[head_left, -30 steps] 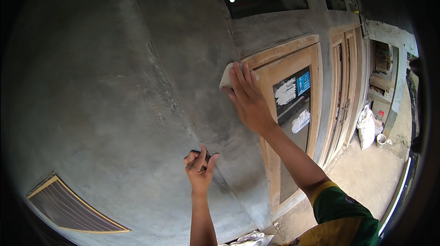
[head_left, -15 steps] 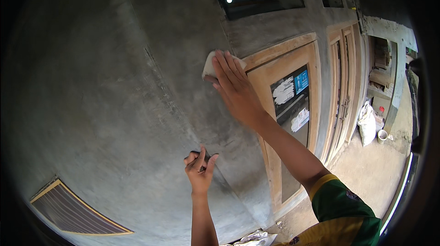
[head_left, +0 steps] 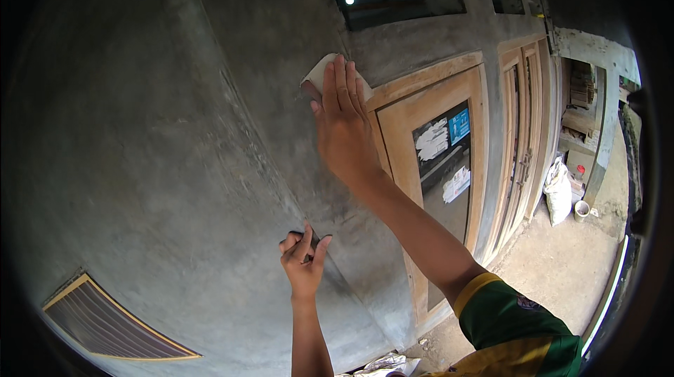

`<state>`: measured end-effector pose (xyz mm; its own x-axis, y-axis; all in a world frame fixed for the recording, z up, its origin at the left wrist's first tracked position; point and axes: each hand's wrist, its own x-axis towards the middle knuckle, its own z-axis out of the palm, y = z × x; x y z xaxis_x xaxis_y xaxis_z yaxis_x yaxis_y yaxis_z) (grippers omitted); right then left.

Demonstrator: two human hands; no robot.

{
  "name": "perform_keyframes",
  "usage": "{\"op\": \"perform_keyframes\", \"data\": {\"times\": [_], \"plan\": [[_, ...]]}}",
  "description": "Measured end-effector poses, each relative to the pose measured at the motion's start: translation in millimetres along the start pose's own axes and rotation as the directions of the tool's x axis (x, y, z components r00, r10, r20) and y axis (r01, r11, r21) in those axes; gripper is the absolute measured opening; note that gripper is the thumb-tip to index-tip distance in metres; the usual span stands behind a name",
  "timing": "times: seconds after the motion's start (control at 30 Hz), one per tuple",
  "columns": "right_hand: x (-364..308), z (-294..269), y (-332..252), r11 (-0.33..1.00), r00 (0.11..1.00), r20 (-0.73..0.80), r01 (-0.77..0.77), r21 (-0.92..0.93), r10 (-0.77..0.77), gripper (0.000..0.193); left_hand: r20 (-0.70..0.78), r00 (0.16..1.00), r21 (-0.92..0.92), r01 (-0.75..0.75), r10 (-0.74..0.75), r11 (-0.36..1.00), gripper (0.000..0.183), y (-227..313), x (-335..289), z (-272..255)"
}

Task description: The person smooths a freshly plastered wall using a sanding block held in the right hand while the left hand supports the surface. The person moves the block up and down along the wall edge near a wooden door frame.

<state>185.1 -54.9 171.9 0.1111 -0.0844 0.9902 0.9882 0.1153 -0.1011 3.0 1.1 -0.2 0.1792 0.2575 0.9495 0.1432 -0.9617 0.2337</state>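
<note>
My right hand (head_left: 345, 131) presses a pale sheet of sandpaper (head_left: 319, 73) against the grey plastered wall (head_left: 161, 166), just left of a wooden door frame's upper corner. Its fingers lie straight and together over the sheet, and a brown underside shows at one turned edge by the thumb. Lower down, my left hand (head_left: 302, 265) is closed with bent fingers close to the wall, beside a long diagonal seam (head_left: 260, 156). Something dark shows between its thumb and fingers, too hidden to name.
A wooden door (head_left: 400, 117) with a dark glass pane and torn stickers stands to the right. Beyond it are another wooden door (head_left: 519, 138), a white sack (head_left: 558, 191) and a small bucket (head_left: 581, 210). A yellow-framed striped panel (head_left: 116, 321) is at the lower left.
My right hand has slid the sandpaper up and slightly left along the wall, and its fingers now point more upward. My left hand has stayed nearly in place.
</note>
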Motion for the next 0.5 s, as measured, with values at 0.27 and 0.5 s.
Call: {"op": "perform_keyframes", "data": {"times": [0.27, 0.5], "plan": [[-12, 10, -3, 0.99, 0.997, 0.024, 0.074, 0.12, -0.078, 0.078, 0.016, 1.0, 0.004, -0.02, 0.02, 1.0, 0.054, -5, 2, 0], [-8, 1, -11, 1.0, 0.994, 0.11, -0.005, 0.03, 0.002, 0.082, 0.004, 1.0, -0.014, -0.028, 0.028, 1.0, 0.054, -1, -2, -4]]}}
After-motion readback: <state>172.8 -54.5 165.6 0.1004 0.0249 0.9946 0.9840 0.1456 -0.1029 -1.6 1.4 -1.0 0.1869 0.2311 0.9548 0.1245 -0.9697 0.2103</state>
